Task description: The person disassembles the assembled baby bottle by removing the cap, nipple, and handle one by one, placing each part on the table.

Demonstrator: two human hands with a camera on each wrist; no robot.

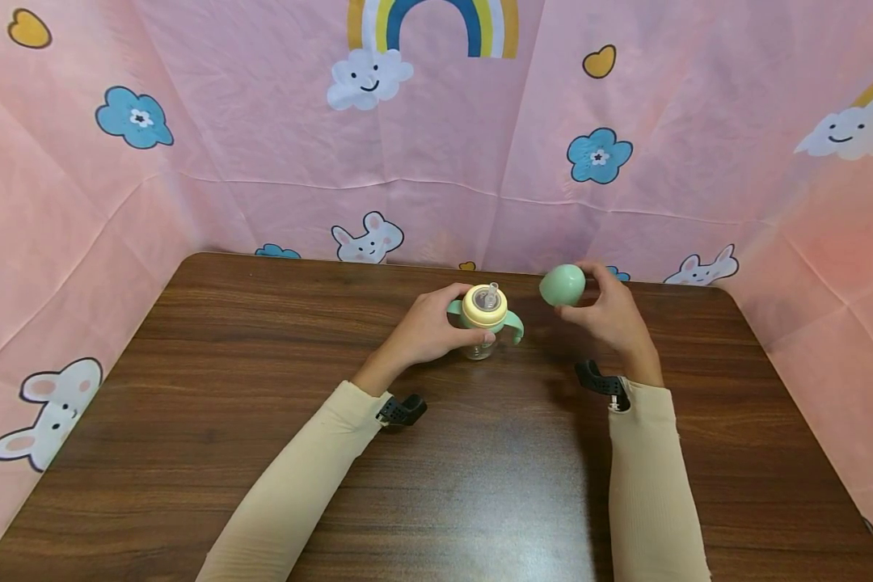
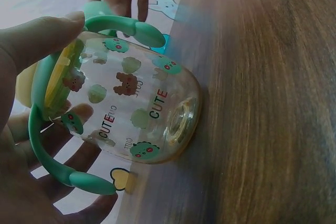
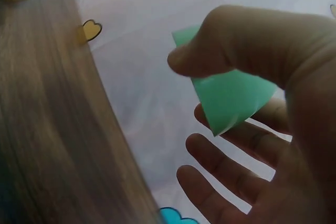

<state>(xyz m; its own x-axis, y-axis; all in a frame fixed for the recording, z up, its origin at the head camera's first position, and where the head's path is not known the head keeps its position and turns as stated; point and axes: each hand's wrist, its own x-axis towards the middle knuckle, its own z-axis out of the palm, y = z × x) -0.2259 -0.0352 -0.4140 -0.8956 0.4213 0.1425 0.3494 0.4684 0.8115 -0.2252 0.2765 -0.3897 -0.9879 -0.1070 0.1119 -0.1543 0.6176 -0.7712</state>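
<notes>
My left hand point(image 1: 432, 325) grips a baby bottle point(image 1: 484, 307) round its upper part, between thumb and fingers. The bottle has a yellow collar, a clear spout on top and two green handles. In the left wrist view its clear body point(image 2: 126, 95) shows cartoon prints and the word CUTE. Whether its base touches the table I cannot tell. To the right, my right hand point(image 1: 609, 311) holds a green dome-shaped cap point(image 1: 563, 285) above the table, apart from the bottle. In the right wrist view, the thumb and fingers pinch the cap point(image 3: 236, 95); part of it is hidden behind the thumb.
Both hands are over the far part of a dark wooden table point(image 1: 262, 364). Close behind its back edge hangs a pink cloth point(image 1: 466, 137) with rainbows, clouds and rabbits, which also runs along both sides. Black wrist mounts point(image 1: 402, 411) sit on both sleeves.
</notes>
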